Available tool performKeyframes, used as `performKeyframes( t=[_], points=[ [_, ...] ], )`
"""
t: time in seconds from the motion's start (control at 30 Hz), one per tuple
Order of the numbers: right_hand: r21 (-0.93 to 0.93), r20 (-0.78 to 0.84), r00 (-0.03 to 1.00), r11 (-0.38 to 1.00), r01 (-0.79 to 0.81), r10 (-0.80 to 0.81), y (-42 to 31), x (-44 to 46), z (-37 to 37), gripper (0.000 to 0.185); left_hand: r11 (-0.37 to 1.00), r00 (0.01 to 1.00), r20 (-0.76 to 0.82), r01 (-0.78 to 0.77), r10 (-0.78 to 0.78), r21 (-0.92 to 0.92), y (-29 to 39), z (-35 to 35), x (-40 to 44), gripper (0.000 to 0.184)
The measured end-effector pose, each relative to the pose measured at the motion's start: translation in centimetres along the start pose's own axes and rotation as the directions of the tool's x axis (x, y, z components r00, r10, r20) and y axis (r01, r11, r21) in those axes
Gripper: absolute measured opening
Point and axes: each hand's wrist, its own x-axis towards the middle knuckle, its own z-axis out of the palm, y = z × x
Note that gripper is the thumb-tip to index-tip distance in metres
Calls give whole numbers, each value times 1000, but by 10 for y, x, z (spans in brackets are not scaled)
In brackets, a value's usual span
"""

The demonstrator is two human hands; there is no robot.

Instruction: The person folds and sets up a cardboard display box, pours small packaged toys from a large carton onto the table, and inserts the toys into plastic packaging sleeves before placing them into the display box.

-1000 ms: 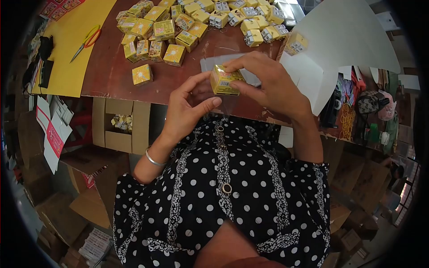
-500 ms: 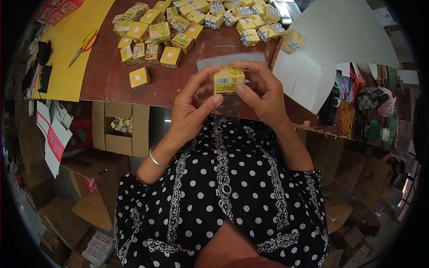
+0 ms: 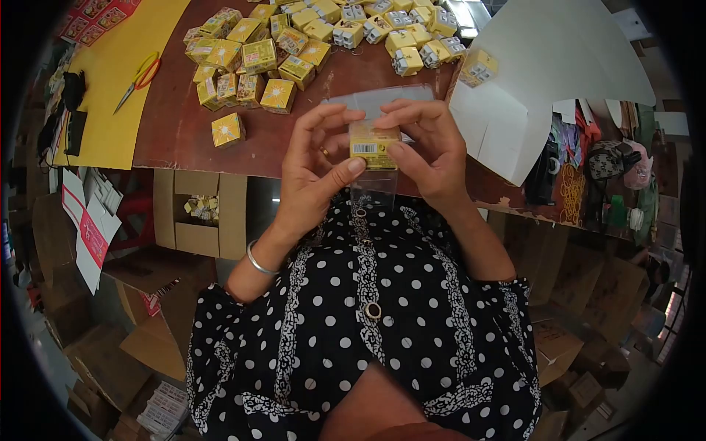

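A small yellow box [image 3: 373, 148] with a barcode is between my hands, over the front edge of the table. Clear plastic film [image 3: 373, 189], like a bag or sleeve, surrounds the box and hangs below it. My left hand [image 3: 315, 162] grips the left side, its thumb on the lower corner and its fingers curled behind. My right hand [image 3: 432, 151] has its thumb on the box's right front and its forefinger along the top edge. Behind my hands lies a pile of clear plastic sheets or bags [image 3: 419, 92], partly hidden.
Several yellow boxes [image 3: 259, 56] are heaped on the brown table [image 3: 173, 103]. Beyond sit yellow-and-grey pieces [image 3: 348, 34]. Orange-handled scissors [image 3: 137, 81] lie on yellow card [image 3: 92, 121] at left. White sheets [image 3: 489, 132] cover the right side. An open carton [image 3: 232, 209] stands below the table's edge.
The yellow box has moved down a little between my hands, and clear film now shows over its top. My fingertips have shifted nearer each other above it.
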Motion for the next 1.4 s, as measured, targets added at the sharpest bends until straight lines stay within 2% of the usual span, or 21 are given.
performKeyframes(
  t=[0.03,0.1,0.17,0.3,0.4,0.47,0.57,0.7,0.8,0.83,0.87,0.9,0.97,1.1,1.13,1.17,1.23,1.3,1.33,1.37,1.4],
  points=[
    [31,65,997,999,27,-29,1,4,-4,17,1000,1000,-1,0,0,1,-1,-3,1,40],
    [66,131,990,997,47,-55,-1,7,-7,21,981,992,106,-86,67,177,-4,-8,0,40],
    [12,135,984,993,-121,118,-6,9,-7,22,976,993,94,-85,67,202,-4,-7,-2,40],
    [-112,181,970,983,-142,161,-19,13,-6,19,952,990,103,-118,92,281,-3,-5,-2,43],
    [-163,154,981,982,-96,121,-17,15,-7,12,964,994,101,-67,42,256,0,-3,-1,47],
    [-127,103,977,977,-173,186,-16,17,-11,6,965,995,97,-52,27,259,0,-1,-3,48],
    [-138,157,971,977,-161,183,-18,19,-13,4,967,996,91,-37,14,254,0,-2,-4,48],
    [-115,136,967,973,-202,216,-15,19,-14,4,960,993,113,-74,45,269,-2,-5,-3,44],
    [-125,152,974,981,-148,167,-10,17,-16,4,952,993,105,-77,48,295,-3,-7,-4,38],
    [-166,165,980,983,-81,109,-7,15,-17,6,952,993,107,-78,48,295,-4,-7,-4,38],
    [-207,177,983,978,-14,51,-6,12,-18,8,965,995,90,-65,44,254,-4,-5,-4,36],
    [-210,172,984,978,-13,50,-4,10,-19,8,976,997,74,-52,37,210,-5,-4,-4,34],
    [-394,220,964,890,229,-150,-4,5,-19,13,976,996,82,-54,37,212,-8,-4,-4,32],
    [-466,181,967,850,244,-178,-14,3,-27,14,969,995,76,-78,61,235,-10,-7,2,30],
    [-436,-45,996,898,51,-78,-17,9,-36,15,969,994,85,-83,65,231,-9,-10,5,30],
    [-358,-263,964,924,-136,40,-19,15,-47,16,960,994,77,-99,81,261,-7,-12,6,30],
    [-577,-300,950,810,-104,-92,-25,27,-90,17,952,992,89,-110,88,287,-5,-17,6,31],
    [-731,-404,882,665,-153,-241,-43,21,-123,18,948,997,36,-73,65,309,-5,-19,3,32],
    [-724,-487,838,651,-229,-246,-55,16,-137,18,954,997,61,-69,53,292,-7,-21,1,32],
    [-709,-567,783,635,-307,-254,-65,8,-150,18,952,999,15,-52,49,300,-9,-26,0,31],
    [-759,-562,762,568,-319,-323,-69,-4,-169,17,952,999,-23,-35,45,305,-10,-30,0,31]
  ],
)
